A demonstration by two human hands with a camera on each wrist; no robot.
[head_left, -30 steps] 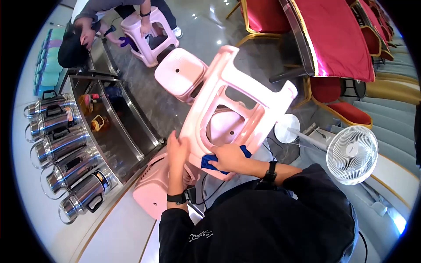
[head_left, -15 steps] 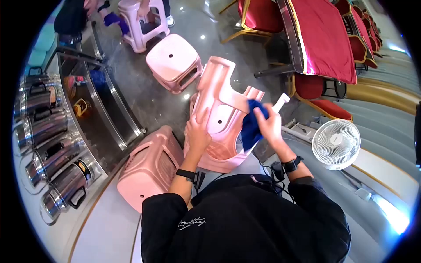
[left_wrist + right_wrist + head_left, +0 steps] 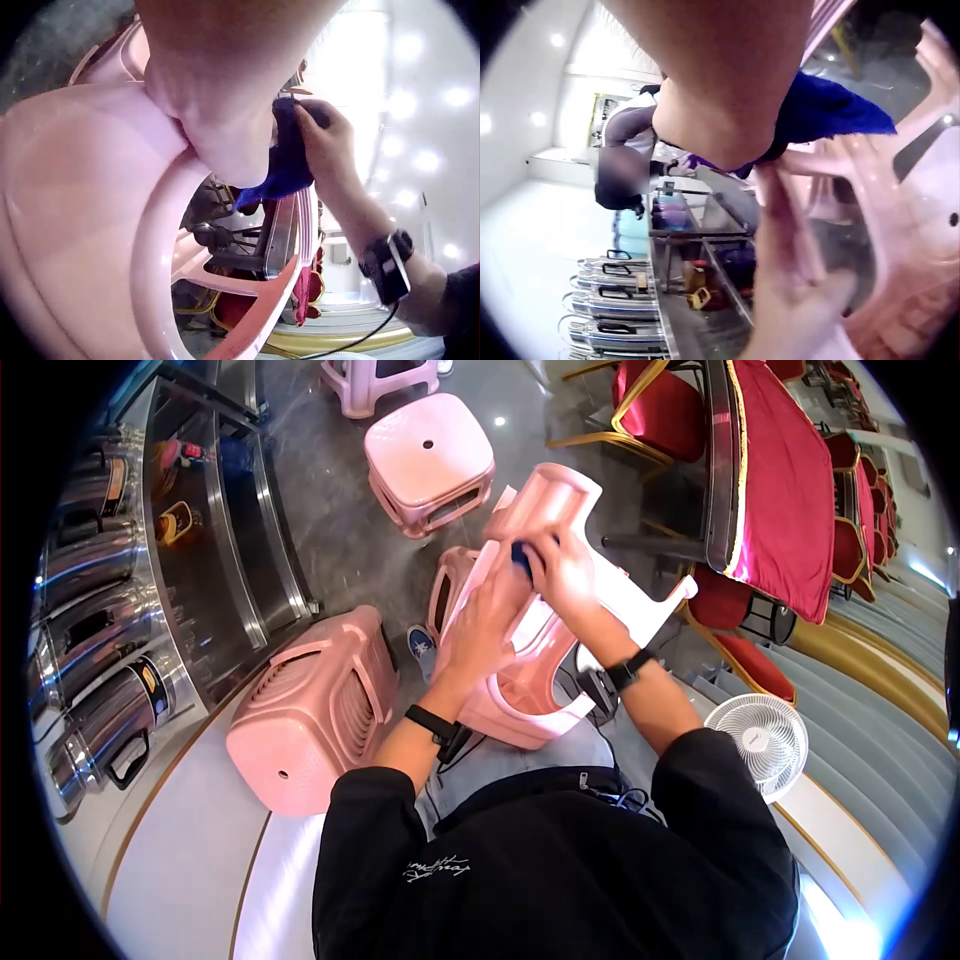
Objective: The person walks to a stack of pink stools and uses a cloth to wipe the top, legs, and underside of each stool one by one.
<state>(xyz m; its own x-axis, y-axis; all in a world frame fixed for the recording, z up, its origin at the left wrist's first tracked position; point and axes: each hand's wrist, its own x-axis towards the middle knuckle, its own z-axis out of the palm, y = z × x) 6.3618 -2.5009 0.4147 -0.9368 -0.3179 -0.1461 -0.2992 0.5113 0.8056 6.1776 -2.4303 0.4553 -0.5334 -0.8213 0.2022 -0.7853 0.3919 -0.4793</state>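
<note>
A pink plastic stool (image 3: pixel 515 732) is tipped over in front of the person, its legs pointing away. My left hand (image 3: pixel 485 632) grips the stool's side, and the left wrist view has that hand over the edge of an opening in it. In my right hand (image 3: pixel 568 575) is a bunched blue cloth (image 3: pixel 289 161), held against a leg near the far end. Most of the cloth is hidden under the fingers in the head view; a loose corner sticks out in the right wrist view. Both hands are close together on the stool.
Another pink stool (image 3: pixel 295 745) lies on its side at the left, and an upright one (image 3: pixel 428 450) stands ahead. Metal flasks (image 3: pixel 110 695) line the left side beside a steel shelf unit (image 3: pixel 215 550). A white fan (image 3: pixel 757 745) and a red-covered table (image 3: pixel 785 490) are at the right.
The stool has been turned in the hands. The right hand with the cloth moved from its near end to the right side, then left to a far leg. The left hand shifted along the stool.
</note>
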